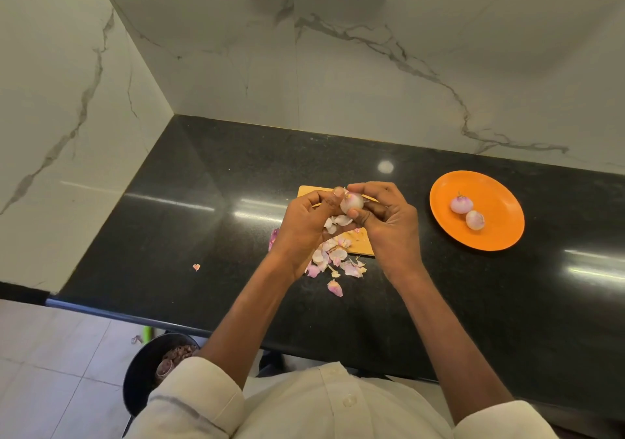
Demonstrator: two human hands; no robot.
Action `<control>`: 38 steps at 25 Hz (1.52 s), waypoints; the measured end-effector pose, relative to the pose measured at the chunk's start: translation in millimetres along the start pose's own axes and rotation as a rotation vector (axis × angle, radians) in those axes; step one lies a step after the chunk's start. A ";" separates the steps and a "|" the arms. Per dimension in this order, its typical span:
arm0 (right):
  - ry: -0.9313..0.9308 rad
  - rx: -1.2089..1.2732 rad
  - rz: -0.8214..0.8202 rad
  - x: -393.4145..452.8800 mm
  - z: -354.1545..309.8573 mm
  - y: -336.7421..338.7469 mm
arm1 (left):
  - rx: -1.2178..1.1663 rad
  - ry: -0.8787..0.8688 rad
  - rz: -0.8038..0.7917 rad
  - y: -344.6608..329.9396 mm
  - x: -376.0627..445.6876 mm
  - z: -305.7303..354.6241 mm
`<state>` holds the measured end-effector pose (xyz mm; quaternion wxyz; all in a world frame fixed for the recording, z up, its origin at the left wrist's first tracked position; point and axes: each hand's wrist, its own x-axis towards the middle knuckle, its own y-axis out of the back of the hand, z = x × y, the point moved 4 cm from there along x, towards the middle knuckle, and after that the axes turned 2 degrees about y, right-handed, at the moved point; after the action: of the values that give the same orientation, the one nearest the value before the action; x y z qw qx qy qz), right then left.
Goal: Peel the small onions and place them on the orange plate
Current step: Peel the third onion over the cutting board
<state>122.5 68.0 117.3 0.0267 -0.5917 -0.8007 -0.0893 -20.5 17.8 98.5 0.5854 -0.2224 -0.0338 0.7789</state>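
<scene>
A small pale onion (351, 202) sits between both my hands above a wooden cutting board (363, 244). My left hand (306, 227) grips it from the left, thumb up against its top. My right hand (389, 222) pinches it from the right with thumb and fingers. To the right lies the orange plate (500, 232), holding two peeled onions: one (461, 204) further back, one (475, 219) nearer me. Loose pink and white onion skins (333, 259) lie on the board and the counter under my hands.
The black granite counter (203, 218) ends at marble walls on the left and behind. A single skin scrap (196, 267) lies to the left. A dark bin (152, 367) with peels stands on the floor below the counter's front edge.
</scene>
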 end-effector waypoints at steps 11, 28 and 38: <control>0.007 0.018 0.011 -1.7 -1.3 -2.7 | 0.239 -0.126 0.177 -2.6 1.9 6.4; -0.155 0.093 0.066 1.0 3.3 -0.7 | -0.068 0.023 0.117 -3.4 0.4 -6.0; -0.067 -0.115 0.075 0.8 1.7 -1.0 | 0.174 -0.178 0.164 -9.2 -5.4 0.8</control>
<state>121.4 68.8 115.7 -0.0308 -0.6247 -0.7719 -0.1140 -11.4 15.8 103.7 0.5317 -0.1029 0.0001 0.8406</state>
